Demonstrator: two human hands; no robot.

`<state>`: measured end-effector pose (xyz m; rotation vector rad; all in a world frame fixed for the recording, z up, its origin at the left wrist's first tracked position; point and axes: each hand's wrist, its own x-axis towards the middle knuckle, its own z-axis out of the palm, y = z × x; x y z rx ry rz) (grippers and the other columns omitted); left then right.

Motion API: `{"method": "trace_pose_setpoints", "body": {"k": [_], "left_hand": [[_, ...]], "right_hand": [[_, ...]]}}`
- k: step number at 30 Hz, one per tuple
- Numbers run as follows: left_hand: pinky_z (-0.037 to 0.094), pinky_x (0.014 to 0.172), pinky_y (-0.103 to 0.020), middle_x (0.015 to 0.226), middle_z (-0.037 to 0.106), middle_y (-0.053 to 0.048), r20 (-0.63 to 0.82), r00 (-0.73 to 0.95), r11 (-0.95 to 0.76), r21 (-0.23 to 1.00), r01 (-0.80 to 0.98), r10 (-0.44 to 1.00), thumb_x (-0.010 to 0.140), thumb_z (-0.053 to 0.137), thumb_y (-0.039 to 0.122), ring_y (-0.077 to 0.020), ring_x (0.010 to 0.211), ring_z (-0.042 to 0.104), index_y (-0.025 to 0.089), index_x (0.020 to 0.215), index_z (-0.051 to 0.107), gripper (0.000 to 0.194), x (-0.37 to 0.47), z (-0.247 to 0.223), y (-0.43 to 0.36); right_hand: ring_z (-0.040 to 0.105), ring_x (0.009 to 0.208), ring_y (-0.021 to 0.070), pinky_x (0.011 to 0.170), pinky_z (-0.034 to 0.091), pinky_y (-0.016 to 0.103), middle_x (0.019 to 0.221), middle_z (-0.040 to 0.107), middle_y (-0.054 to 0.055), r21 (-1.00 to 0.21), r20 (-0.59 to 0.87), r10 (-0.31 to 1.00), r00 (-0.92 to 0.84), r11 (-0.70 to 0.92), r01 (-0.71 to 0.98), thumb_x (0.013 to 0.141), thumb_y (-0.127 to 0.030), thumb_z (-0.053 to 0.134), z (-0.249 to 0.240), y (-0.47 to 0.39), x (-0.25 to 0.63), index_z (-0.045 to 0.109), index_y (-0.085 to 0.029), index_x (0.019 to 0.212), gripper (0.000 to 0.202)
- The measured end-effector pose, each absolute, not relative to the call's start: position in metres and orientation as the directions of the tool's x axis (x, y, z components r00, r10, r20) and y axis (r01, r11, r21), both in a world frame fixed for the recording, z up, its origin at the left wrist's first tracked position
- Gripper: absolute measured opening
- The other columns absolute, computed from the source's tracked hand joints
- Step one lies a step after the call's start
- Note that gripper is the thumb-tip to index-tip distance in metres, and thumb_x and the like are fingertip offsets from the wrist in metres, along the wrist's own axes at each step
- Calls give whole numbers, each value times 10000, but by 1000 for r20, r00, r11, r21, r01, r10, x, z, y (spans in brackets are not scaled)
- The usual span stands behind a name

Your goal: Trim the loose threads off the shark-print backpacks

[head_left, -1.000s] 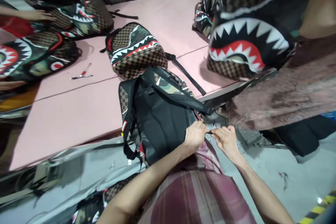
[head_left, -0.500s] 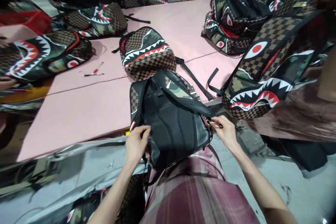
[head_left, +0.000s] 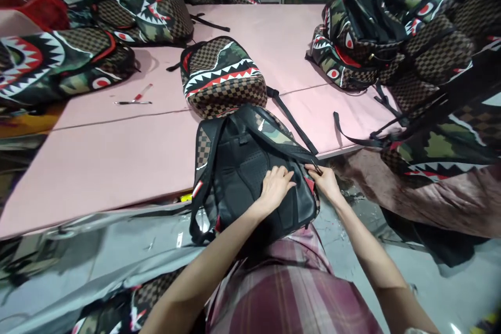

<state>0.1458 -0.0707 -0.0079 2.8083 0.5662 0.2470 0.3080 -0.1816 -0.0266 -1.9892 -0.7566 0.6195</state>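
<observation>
A black-backed backpack (head_left: 250,188) with checkered and camouflage sides rests back panel up, between the table edge and my plaid-covered lap. My left hand (head_left: 276,188) lies across its padded back, fingers loosely apart and holding nothing. At the bag's right side my right hand (head_left: 324,181) is closed around thin dark snips (head_left: 315,168), their tips beside the shoulder strap (head_left: 289,154). The strap's lower end and a bit of red lining show near those fingers. Just beyond, touching the top of this bag, a second shark-mouth backpack (head_left: 225,81) lies front up on the table.
The pink tabletop (head_left: 125,151) carries a pen (head_left: 132,103) and a red-capped marker (head_left: 143,92). Shark-print backpacks are piled at the left (head_left: 82,62) and right (head_left: 356,36). Another person's backpack (head_left: 450,141) sits on brown cloth at right. More bags lie below left.
My left hand has left the bag's left edge and moved right onto the back panel. My right hand stays by the right side. The neighbour's backpack at right has tipped and shifted away.
</observation>
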Motion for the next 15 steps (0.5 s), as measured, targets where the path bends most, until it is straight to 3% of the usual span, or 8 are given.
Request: {"method": "trace_pose_setpoints", "body": {"k": [3,5,7,10,11,12,13,15], "left_hand": [[335,698,-329,896,553,-61,-23,961,-945,180,274,275,864,487,264,-216,884,465,147,844,626,182,156,0,-72],[336,709,-323,915,553,-71,-79,952,-931,199,306,295,885,431,212,-215,914,466,128,811,615,215,154,4,-74],[342,704,-297,888,563,-67,-203,931,-864,354,358,303,866,459,228,-198,887,479,122,771,613,209,146,7,-73],[350,642,-237,730,564,-39,-435,899,-507,788,351,-54,846,470,315,-129,699,492,116,672,594,292,125,11,-65],[346,613,-225,671,548,-33,-444,881,-348,862,369,-163,860,428,367,-111,631,473,114,648,585,366,117,12,-61],[342,591,-221,633,533,-33,-440,878,-239,887,394,-186,872,375,420,-102,589,456,113,632,579,440,108,12,-58],[342,585,-221,618,527,-37,-445,887,-198,887,418,-122,872,332,465,-102,576,453,113,621,579,497,100,12,-55],[360,620,-228,637,545,-46,-441,884,-241,851,467,154,841,324,505,-116,606,487,120,612,588,520,84,9,-49]], "right_hand": [[590,999,169,943,430,310,1029,640,7,-885,-128,720,682,-394,250,753,-263,544,-30,-186,303,670,-205,990,274],[592,993,165,944,432,309,1026,641,7,-901,-127,728,674,-369,228,755,-264,545,-32,-187,300,674,-204,979,265],[593,992,163,945,433,308,1025,642,14,-925,-132,732,668,-334,182,752,-260,548,-33,-187,300,677,-192,963,256],[593,992,167,952,428,320,1021,642,41,-958,-160,717,678,-280,69,743,-264,559,-35,-188,302,677,-154,936,252],[593,990,168,955,425,325,1019,642,48,-963,-170,713,681,-268,40,740,-269,564,-35,-188,303,676,-146,931,254],[593,990,169,957,422,328,1018,642,52,-965,-177,711,680,-261,21,738,-275,568,-35,-188,303,675,-141,929,257],[594,989,169,958,421,328,1018,642,54,-966,-182,710,680,-259,11,736,-277,572,-34,-188,303,675,-140,929,258],[592,993,166,961,417,321,1022,641,54,-964,-184,714,675,-264,17,731,-267,578,-30,-188,301,676,-142,928,253]]}}
